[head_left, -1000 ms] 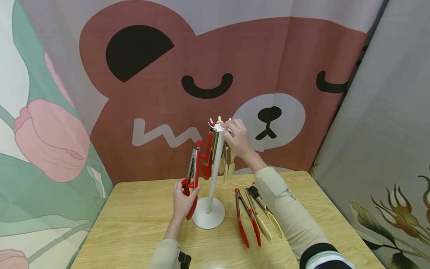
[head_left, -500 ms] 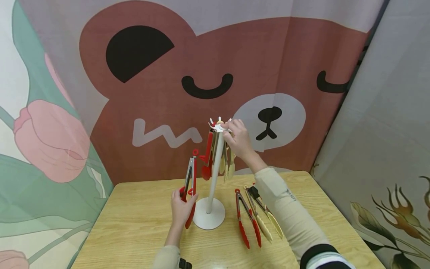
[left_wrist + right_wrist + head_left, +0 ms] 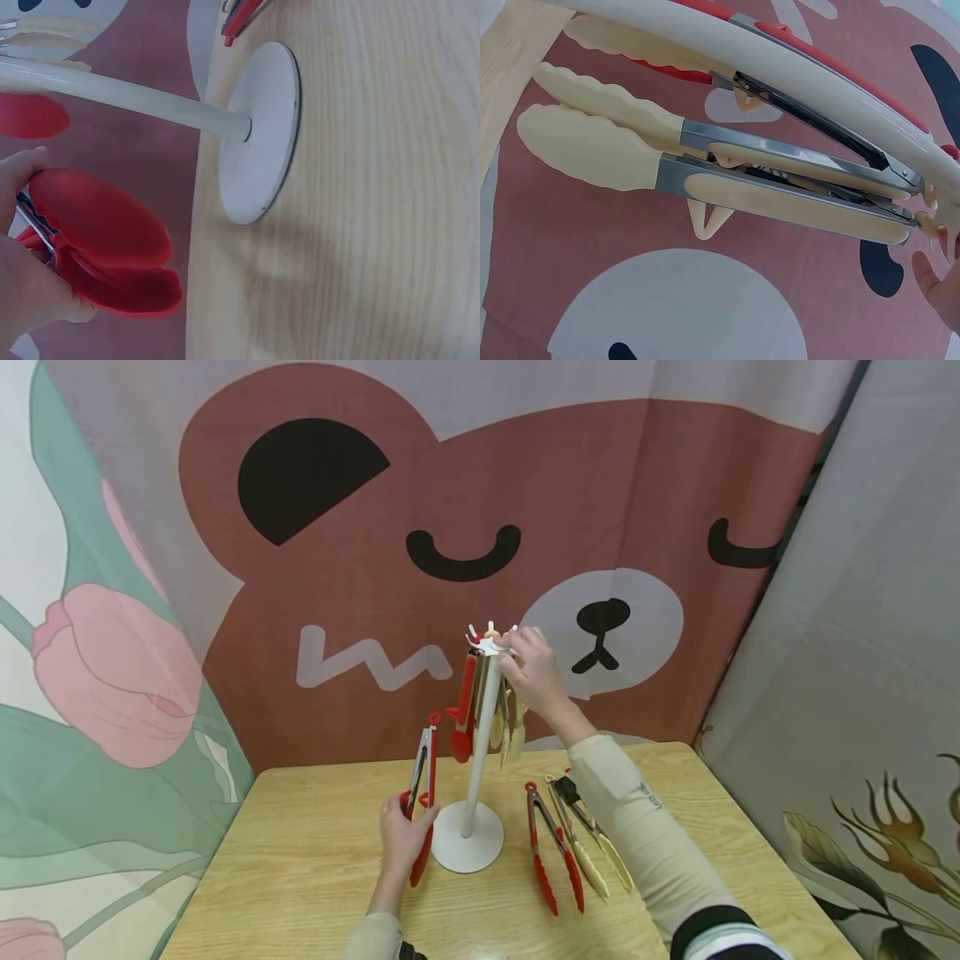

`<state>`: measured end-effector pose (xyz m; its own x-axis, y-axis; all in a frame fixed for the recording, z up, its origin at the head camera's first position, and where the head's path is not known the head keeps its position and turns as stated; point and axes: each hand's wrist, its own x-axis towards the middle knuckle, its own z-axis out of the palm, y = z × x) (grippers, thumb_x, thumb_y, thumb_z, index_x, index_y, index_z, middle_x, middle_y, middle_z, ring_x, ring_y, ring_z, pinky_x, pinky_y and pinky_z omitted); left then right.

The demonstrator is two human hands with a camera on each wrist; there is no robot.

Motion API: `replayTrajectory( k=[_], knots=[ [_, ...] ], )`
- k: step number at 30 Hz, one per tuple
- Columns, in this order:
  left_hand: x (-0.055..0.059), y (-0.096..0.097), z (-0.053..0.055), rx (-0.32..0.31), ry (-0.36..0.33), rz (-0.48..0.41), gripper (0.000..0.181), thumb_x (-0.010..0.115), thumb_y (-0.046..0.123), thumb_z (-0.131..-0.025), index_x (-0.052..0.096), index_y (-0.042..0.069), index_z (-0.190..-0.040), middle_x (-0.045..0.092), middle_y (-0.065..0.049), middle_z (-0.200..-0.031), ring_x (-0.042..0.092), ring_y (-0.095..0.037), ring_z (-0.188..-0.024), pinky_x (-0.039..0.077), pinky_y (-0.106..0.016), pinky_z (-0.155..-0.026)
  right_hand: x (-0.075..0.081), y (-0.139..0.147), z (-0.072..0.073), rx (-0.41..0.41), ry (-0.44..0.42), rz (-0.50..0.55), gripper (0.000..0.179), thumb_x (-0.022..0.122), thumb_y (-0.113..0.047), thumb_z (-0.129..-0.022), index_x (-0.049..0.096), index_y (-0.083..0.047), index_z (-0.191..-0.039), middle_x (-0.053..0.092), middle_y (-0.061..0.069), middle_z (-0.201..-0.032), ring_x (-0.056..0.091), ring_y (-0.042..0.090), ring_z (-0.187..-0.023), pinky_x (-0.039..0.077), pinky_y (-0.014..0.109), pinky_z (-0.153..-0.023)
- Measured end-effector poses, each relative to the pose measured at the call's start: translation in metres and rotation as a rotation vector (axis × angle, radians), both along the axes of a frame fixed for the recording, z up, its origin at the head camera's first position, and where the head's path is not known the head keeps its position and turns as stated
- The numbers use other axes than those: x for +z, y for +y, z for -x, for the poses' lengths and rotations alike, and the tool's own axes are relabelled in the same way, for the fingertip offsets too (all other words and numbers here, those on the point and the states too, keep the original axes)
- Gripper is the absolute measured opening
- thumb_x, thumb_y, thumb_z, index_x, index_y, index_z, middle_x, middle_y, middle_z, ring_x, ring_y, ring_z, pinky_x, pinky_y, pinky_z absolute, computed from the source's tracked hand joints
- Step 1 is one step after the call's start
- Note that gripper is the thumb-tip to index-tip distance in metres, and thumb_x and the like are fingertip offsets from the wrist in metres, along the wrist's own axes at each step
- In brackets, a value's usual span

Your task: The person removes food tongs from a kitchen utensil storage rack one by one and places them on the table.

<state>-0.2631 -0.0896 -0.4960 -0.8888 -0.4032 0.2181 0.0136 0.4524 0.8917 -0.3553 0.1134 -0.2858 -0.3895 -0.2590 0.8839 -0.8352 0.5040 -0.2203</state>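
Note:
My left hand (image 3: 405, 839) grips a pair of red-tipped tongs (image 3: 432, 768) near the lower end, left of the white hanging stand (image 3: 481, 760). These tongs stand upright, loop end up; their red tips (image 3: 105, 225) point down past the fingers in the left wrist view. At the top of the stand, my right hand (image 3: 534, 672) pinches the edge of the hook rack with thumb and fingertips. From the hooks hang cream-tipped tongs (image 3: 592, 150) and red tongs (image 3: 464, 693), close below the right hand.
On the wooden table (image 3: 300, 860), right of the stand's round base (image 3: 450, 852), lie red tongs (image 3: 564, 852) with spread arms and cream-tipped tongs (image 3: 588, 864), partly under the right sleeve (image 3: 645, 818). Behind the table hangs a bear-print curtain (image 3: 337, 610).
My left hand has moved down and slightly left with the red tongs, away from the hanging ones and lower beside the stand. The right hand has stayed at the stand's top.

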Motion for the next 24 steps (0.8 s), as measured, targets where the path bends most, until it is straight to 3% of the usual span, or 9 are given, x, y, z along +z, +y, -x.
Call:
replayTrajectory(
  k=[6,14,24],
  knots=[
    [-0.007,-0.001,-0.002,0.008,-0.046,0.053,0.053,0.076,0.021,-0.070,0.051,-0.014,-0.102,0.046,-0.019,-0.092,0.044,-0.029,-0.080,0.040,-0.040,-0.068,-0.001,0.000,0.000,0.009,0.026,0.003,0.038,0.038,-0.019,-0.082,0.066,0.003,-0.094,0.055,0.012,-0.082,0.045,0.025,-0.074,0.037,0.037,-0.064],
    [-0.026,-0.005,-0.003,0.036,-0.114,0.088,0.051,0.076,0.024,-0.069,0.051,-0.014,-0.094,0.044,-0.016,-0.083,0.043,-0.028,-0.073,0.040,-0.039,-0.064,-0.002,0.000,0.000,0.009,0.015,-0.004,0.039,0.037,-0.019,-0.083,0.066,0.004,-0.096,0.056,0.013,-0.084,0.045,0.025,-0.075,0.038,0.037,-0.065],
    [-0.035,-0.010,-0.003,0.079,-0.157,0.162,0.048,0.077,0.028,-0.066,0.052,-0.010,-0.082,0.045,-0.016,-0.076,0.045,-0.027,-0.066,0.041,-0.040,-0.059,-0.001,0.000,0.001,0.014,0.017,0.003,0.037,0.038,-0.019,-0.083,0.066,0.003,-0.094,0.055,0.012,-0.082,0.043,0.024,-0.072,0.036,0.036,-0.062]
  ],
)
